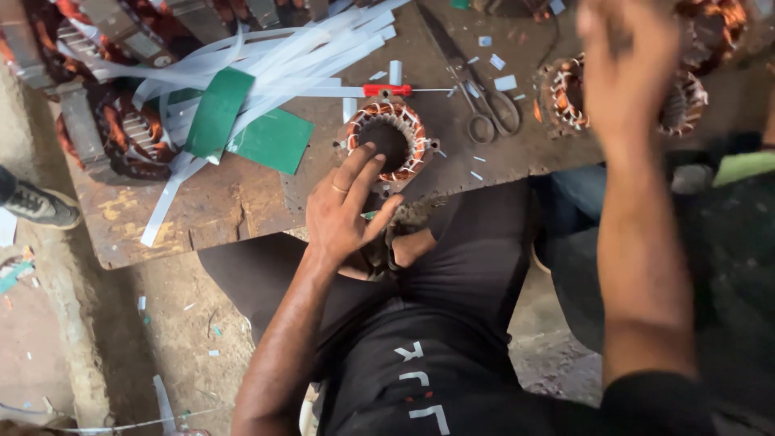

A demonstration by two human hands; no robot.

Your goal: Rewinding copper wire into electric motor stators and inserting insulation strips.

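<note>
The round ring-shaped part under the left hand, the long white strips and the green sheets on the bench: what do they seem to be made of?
The round motor stator looks like grey metal wound with glossy orange-brown copper wire tied in white thread. The long white strips look like thin, flexible plastic or paper film, since they curl. The flat green sheets seem matte paper or card. The left hand touches the stator's rim.

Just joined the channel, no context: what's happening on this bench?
A person sits at a worn wooden bench with a copper-wound motor stator at its edge. The left hand rests its fingertips on the stator's rim, holding nothing. The right hand is raised and blurred over a second stator. Scissors, a red-handled tool, white insulation strips and green sheets lie on the bench.
</note>
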